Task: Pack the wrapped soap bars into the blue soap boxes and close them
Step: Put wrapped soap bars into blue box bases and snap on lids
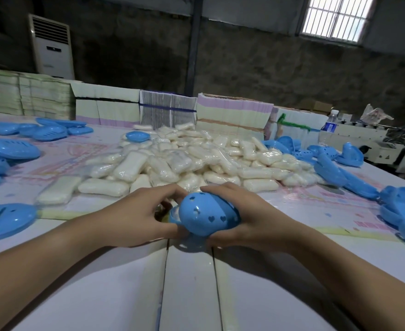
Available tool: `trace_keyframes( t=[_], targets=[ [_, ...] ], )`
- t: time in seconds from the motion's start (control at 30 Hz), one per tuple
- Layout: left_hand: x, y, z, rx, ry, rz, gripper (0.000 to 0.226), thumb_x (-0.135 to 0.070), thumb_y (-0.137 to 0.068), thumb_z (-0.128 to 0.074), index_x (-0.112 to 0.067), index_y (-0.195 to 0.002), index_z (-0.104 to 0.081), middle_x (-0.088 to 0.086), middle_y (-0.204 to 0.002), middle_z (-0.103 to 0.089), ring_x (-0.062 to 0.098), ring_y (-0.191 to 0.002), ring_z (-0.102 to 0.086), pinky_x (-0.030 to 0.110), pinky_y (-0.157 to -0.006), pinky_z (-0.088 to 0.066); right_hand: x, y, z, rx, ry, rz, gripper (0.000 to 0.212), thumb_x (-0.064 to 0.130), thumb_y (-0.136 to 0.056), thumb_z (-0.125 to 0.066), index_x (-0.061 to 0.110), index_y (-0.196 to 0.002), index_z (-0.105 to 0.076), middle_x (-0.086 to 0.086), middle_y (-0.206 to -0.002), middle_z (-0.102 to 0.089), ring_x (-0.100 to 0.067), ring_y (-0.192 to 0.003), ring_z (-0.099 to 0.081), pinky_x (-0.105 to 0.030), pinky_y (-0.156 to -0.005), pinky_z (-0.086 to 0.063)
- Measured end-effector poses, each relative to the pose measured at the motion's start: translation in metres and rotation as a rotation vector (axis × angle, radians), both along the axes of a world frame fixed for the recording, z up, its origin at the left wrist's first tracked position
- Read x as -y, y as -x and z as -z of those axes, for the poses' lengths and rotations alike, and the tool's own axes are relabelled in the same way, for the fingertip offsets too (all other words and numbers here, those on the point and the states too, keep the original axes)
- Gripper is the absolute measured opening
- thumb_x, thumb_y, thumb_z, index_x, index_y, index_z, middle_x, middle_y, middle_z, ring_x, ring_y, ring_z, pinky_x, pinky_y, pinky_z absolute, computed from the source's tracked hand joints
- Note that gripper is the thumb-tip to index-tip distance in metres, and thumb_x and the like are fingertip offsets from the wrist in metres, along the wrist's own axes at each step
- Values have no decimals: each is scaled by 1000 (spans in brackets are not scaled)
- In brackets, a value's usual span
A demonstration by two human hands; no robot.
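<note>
- A dim workshop with a barred window (337,16) and a standing air conditioner (52,45) is seen behind a long white table (189,283), along whose far edge bundled stacks of flat cartons (168,111) are lined.
- A heap of wrapped soap bars (196,158) is piled mid-table; open blue box halves (354,173) are scattered to the right, closed boxes (13,149) to the left.
- One blue soap box (208,215), with heart-shaped holes, is held just above the table near its front edge.
- The box is gripped by both curled hands: left hand (139,216) at its open end, right hand (251,218) around the lid.
- A pale bar is glimpsed inside the gap, so the closing step is judged to be in hand.
- Next, the halves must be aligned and pressed together until shut.
</note>
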State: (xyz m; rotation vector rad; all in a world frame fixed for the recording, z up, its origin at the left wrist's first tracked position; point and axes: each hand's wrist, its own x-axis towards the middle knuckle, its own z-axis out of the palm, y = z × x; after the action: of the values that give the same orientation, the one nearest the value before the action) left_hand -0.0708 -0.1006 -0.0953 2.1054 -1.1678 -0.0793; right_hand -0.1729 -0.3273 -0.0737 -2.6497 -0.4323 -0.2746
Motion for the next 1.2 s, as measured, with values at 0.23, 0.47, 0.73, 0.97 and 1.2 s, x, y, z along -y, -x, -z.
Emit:
trace_keyframes(
  t=[0.23, 0.47, 0.73, 0.97, 1.2],
  targets=[
    [2, 2, -1, -20, -29, -41, 58, -67, -55, -69, -49, -109, -58, -23, -107, -67, -1, -99, -61, 31, -89, -52, -6, -9, 6, -87, -201, 19, 45, 71, -70, -61, 69, -110, -40, 27, -107, -52, -3, -94, -56, -23, -76, -53],
    [1, 2, 0, -36, -33, -74, 89, -72, -52, -71, -57, -131, -32, -17, -119, -63, 0, -110, -57, 31, -94, -50, -2, -8, 9, -76, -105, 38, 66, 64, -76, -63, 44, -135, -42, 17, -121, -51, -2, -103, -51, -31, -91, -49],
    [2, 2, -1, -20, -9, -9, 67, -63, -57, -76, -56, -118, -50, -33, -112, -62, -6, -108, -58, 25, -89, -50, -7, -10, 9, 1, 59, 27, 66, 66, -76, -59, 57, -134, -30, 7, -117, -49, -6, -105, -44, -29, -92, -42],
    [3, -2, 3, -27, 14, -17, 64, -60, -55, -80, -52, -114, -56, -30, -110, -64, -2, -105, -60, 32, -91, -53, -10, -15, 5, -50, 62, 24, 66, 60, -78, -69, 49, -135, -38, 7, -113, -51, -7, -101, -48, -34, -90, -46],
    [4, 0, 5, 7, 12, 16, 67, -60, -60, -78, -58, -120, -49, -32, -115, -63, -6, -109, -59, 21, -87, -48, -9, -13, 6, -66, 32, 20, 65, 56, -80, -69, 49, -136, -37, 7, -113, -50, -7, -102, -47, -36, -92, -45]
  ],
)
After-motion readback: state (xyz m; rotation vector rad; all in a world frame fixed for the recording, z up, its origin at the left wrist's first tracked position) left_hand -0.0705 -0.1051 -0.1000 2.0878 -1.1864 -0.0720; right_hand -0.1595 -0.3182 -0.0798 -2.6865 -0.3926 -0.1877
